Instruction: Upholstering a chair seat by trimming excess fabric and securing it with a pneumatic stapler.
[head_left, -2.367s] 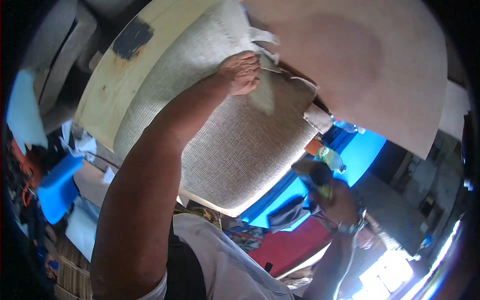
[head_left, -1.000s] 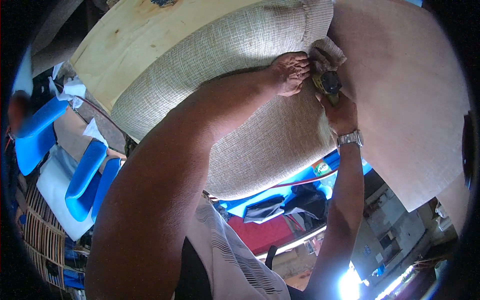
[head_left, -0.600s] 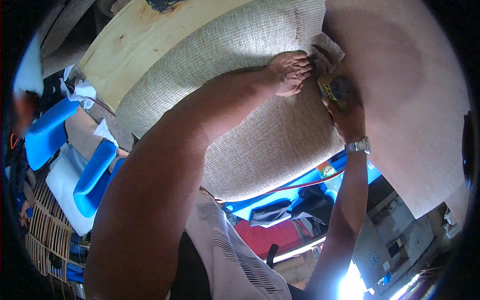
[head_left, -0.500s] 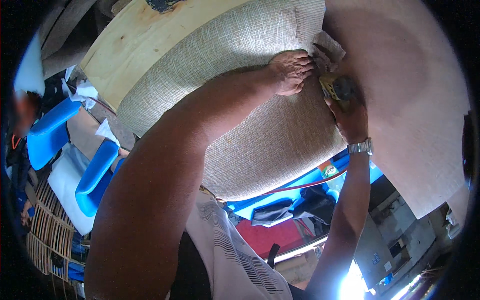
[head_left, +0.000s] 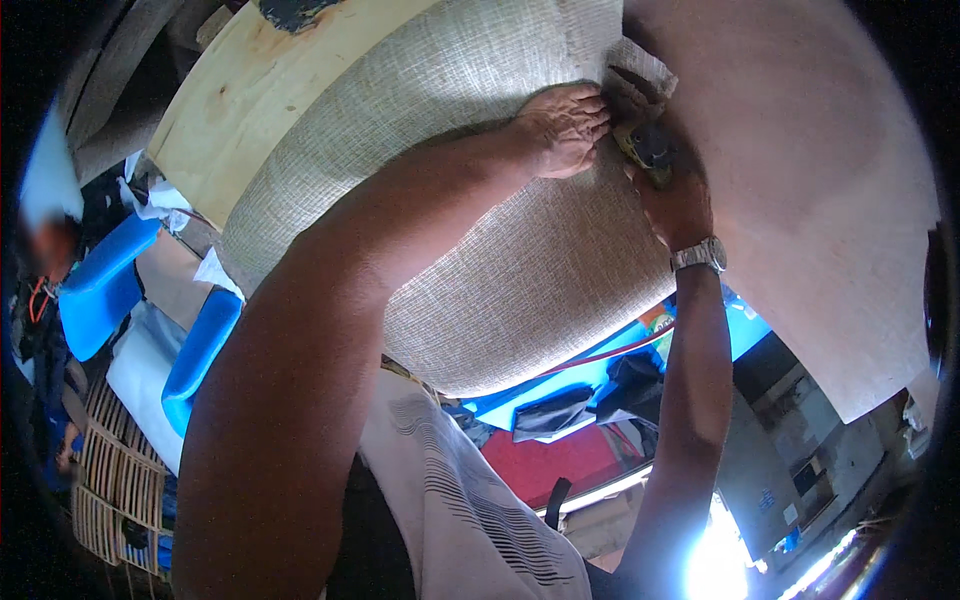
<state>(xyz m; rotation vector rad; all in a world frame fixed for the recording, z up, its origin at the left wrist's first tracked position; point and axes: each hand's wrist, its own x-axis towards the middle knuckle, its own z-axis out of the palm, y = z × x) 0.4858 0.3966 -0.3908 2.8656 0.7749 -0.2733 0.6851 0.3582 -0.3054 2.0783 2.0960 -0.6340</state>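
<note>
A padded panel covered in beige woven fabric (head_left: 520,290) lies in front of me. My left hand (head_left: 570,128) rests on this fabric near its right edge, fingers laid flat and pointing right. Just to the right, my right hand (head_left: 680,212) is closed around a yellow tool with a dark rounded end (head_left: 650,150). That tool sits at the fabric's edge; its working tip is hidden, so its exact kind cannot be told. Beyond the tool, a loose flap of fabric (head_left: 648,72) sticks up. A metal watch (head_left: 700,256) is on my right wrist.
A pale wooden board (head_left: 260,95) shows at the far left, and a large smooth brownish sheet (head_left: 800,190) spreads on the right. Blue padded pieces (head_left: 108,285) stand at left, above a slatted rack (head_left: 120,465). Below the panel are a red hose (head_left: 600,355) and dark cloth (head_left: 555,412).
Both hands and the yellow tool appear slightly farther up and left. The tool is tilted differently, and the panel has shifted left in the view too. My right hand still grips the tool.
</note>
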